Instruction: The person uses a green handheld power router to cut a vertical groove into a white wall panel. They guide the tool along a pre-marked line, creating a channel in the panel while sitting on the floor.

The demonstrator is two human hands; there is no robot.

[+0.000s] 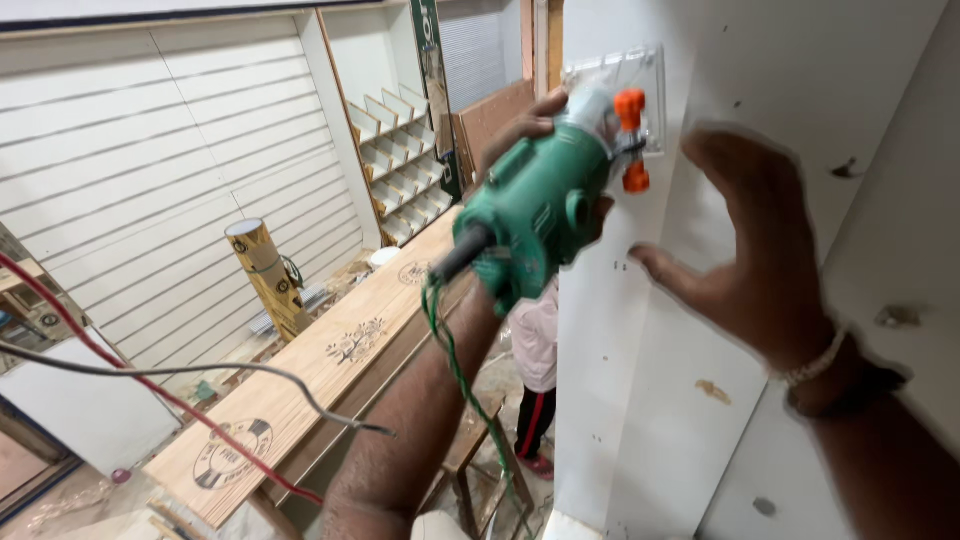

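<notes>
Currently, my left hand (535, 125) grips the green trimmer router (535, 205), its fingers (545, 100) closed round the motor body, and presses the tool's clear base plate (640, 75) flat against the white upright panel (640, 330). Two orange knobs (630, 140) sit at the base, beside the panel face. My right hand (745, 250) hovers just beside the tool with fingers spread wide, holding nothing; whether the palm touches the panel I cannot tell through the blur. A green cord (450, 350) trails down from the router's rear. I judge the work to be in its middle: the tool is seated on the panel high up, yet no finished groove or trimmed edge is visible from here, so how much of the cut is done stays uncertain. Below, a long wooden board (330, 370) with printed emblems lies on the surface, and another person (535, 370) stands near the panel's foot.
</notes>
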